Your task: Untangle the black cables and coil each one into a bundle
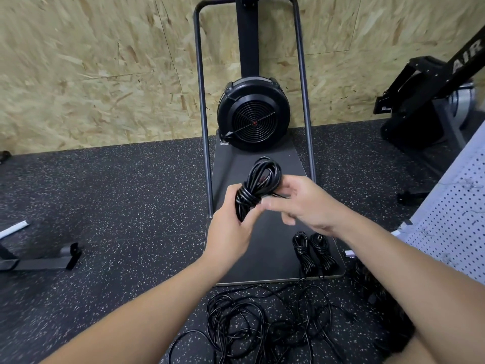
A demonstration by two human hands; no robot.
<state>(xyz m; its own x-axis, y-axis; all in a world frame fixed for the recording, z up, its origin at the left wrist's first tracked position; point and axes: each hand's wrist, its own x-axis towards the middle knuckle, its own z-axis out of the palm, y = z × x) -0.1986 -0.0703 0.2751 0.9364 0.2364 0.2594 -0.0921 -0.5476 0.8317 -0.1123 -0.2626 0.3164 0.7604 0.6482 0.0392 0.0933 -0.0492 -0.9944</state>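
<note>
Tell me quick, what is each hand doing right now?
Left hand: grips the coiled cable bundle at its lower end.
Right hand: fingers curled at the bundle's wrapped middle, pinching the cable there.

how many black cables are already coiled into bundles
3: one black coiled cable bundle held in both hands; two finished black bundles side by side on the dark mat. More may be hidden.

- Left hand (231, 227): fingers curled round the lower part of the coiled black cable (256, 187), forearm reaching in from lower left.
- Right hand (305, 203): just right of the coil, fingers bent toward it, blurred; its hold is unclear.
</note>
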